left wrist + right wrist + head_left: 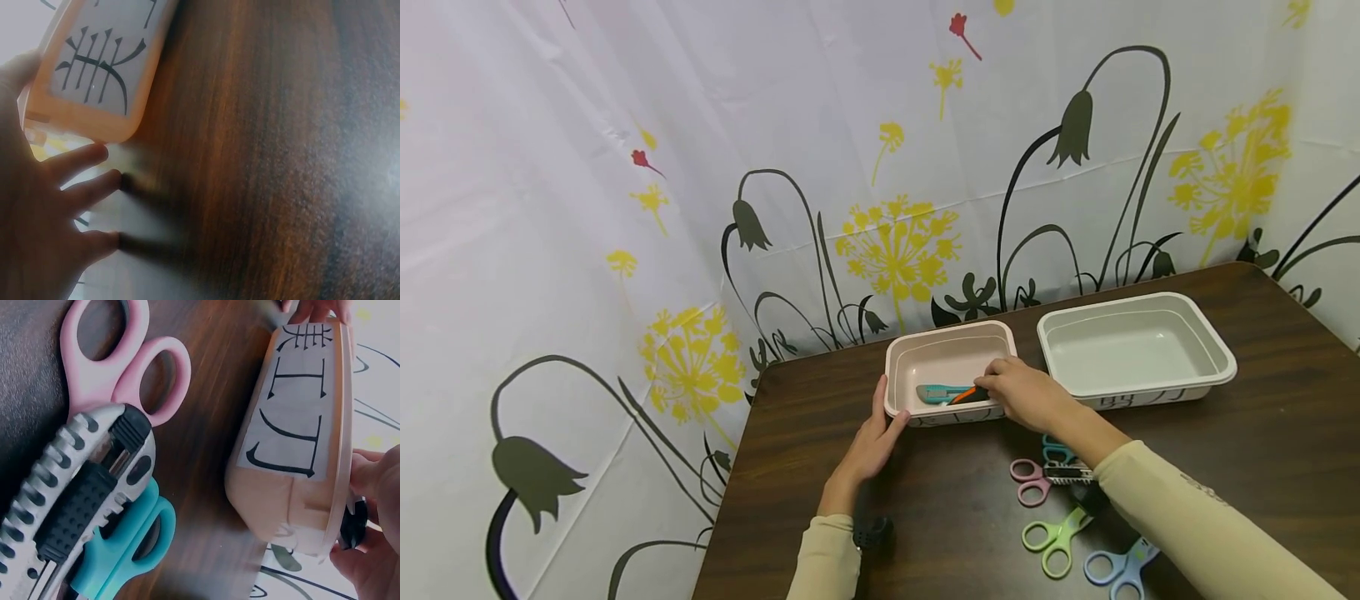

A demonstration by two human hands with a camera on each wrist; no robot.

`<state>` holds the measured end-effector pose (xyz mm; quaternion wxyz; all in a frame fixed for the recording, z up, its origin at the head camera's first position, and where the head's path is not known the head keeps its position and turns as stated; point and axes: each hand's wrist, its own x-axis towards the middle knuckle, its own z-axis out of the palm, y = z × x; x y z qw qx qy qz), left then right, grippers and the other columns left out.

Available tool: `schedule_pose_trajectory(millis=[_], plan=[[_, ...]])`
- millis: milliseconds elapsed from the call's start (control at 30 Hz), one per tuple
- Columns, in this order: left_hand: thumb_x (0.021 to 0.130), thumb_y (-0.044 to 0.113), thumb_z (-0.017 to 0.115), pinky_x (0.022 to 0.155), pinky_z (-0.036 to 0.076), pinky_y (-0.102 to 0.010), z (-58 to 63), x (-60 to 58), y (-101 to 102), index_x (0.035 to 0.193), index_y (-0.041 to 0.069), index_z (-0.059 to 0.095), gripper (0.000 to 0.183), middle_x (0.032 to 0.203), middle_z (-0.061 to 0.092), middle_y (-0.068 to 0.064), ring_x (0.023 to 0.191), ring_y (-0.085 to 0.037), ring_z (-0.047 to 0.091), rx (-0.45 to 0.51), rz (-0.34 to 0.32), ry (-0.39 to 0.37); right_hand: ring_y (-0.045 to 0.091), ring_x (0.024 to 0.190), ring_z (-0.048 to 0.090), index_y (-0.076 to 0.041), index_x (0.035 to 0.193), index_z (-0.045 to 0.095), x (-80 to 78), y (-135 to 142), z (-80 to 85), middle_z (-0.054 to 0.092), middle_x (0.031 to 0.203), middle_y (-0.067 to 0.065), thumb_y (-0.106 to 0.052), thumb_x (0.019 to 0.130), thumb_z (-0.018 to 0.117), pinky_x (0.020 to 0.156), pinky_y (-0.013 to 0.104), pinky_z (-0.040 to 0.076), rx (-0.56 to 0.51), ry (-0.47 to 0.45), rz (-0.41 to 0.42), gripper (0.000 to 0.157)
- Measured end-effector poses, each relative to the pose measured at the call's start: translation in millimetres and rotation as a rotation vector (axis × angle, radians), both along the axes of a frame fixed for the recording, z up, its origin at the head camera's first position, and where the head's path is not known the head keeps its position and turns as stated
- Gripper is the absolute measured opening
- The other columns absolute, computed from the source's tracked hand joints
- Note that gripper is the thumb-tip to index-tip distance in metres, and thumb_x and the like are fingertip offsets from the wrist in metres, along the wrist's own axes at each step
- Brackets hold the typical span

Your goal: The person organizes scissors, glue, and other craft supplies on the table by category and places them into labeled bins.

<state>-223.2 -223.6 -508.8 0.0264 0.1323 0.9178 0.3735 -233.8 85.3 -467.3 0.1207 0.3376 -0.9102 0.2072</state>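
Observation:
In the head view a small pale pink bin (942, 360) stands near the table's back edge. My left hand (871, 446) steadies its left end, thumb by the front corner; the left wrist view shows the fingers spread and straight. Over the bin's right side, my right hand (1028, 393) pinches an orange and black utility knife (967, 396), which lies low inside the bin. Its black end (354, 524) shows between the fingers in the right wrist view. A teal utility knife (934, 393) lies in the bin beside it.
A larger pale grey-green bin (1138, 350) stands to the right. Near my right forearm lie pink scissors (1033, 482), teal scissors (128, 547), a silver and black utility knife (78, 487), green scissors (1057, 537) and blue scissors (1122, 568). A patterned curtain (820, 100) hangs behind the table.

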Motion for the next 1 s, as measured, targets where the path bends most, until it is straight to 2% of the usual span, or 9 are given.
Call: schedule_pose_trajectory(millis=[200,433,567,700,900,1000], plan=[[0.102,0.047,0.047,0.101,0.036,-0.059,-1.9,-0.1,-1.0,0.159,0.025,0.0,0.077,0.153,0.035,-0.02,0.127,-0.039,0.048,-0.003,0.005,-0.007,0.025,0.1,0.058,-0.008,0.113,0.073,-6.0,0.2,0.6,0.063,0.105,0.005,0.0,0.091,0.063,0.086,0.039,0.049,0.01,-0.039,0.074,0.025],[0.102,0.049,0.046,0.101,0.036,-0.058,-2.9,-1.0,-1.6,0.159,0.028,-0.001,0.077,0.153,0.035,-0.019,0.127,-0.038,0.048,0.001,0.005,-0.01,0.021,0.094,0.059,-0.007,0.108,0.075,-12.8,1.5,1.7,0.064,0.099,0.001,0.003,0.09,0.063,0.084,0.037,0.05,-0.006,-0.071,0.141,0.024],[0.102,0.047,0.047,0.101,0.036,-0.058,-2.5,0.3,-0.8,0.158,0.029,-0.001,0.076,0.152,0.036,-0.02,0.125,-0.038,0.049,0.005,0.002,-0.011,0.021,0.095,0.06,-0.009,0.105,0.076,-16.9,2.3,2.3,0.065,0.099,0.0,0.0,0.09,0.066,0.083,0.038,0.05,-0.001,-0.096,0.153,0.02],[0.102,0.046,0.047,0.101,0.036,-0.058,-1.4,2.0,0.3,0.159,0.025,0.001,0.076,0.152,0.037,-0.02,0.125,-0.039,0.049,0.005,0.004,-0.01,0.022,0.095,0.061,-0.011,0.103,0.077,-20.7,1.2,3.5,0.068,0.1,0.0,-0.002,0.089,0.068,0.083,0.039,0.05,0.015,-0.128,0.155,0.019],[0.102,0.045,0.047,0.102,0.035,-0.059,-0.8,1.6,0.3,0.159,0.024,0.002,0.076,0.152,0.036,-0.02,0.128,-0.04,0.047,0.003,0.003,0.002,0.023,0.094,0.063,-0.01,0.101,0.079,-26.1,-2.9,2.7,0.07,0.097,0.0,0.0,0.087,0.068,0.083,0.039,0.051,0.022,-0.16,0.174,0.02],[0.102,0.045,0.047,0.102,0.035,-0.059,-1.5,0.7,-0.1,0.159,0.024,0.002,0.075,0.153,0.036,-0.02,0.129,-0.039,0.046,-0.001,-0.001,0.005,0.025,0.098,0.065,-0.009,0.103,0.079,-27.5,-4.3,3.0,0.072,0.101,0.003,0.002,0.088,0.066,0.086,0.04,0.051,0.017,-0.201,0.171,0.022]])
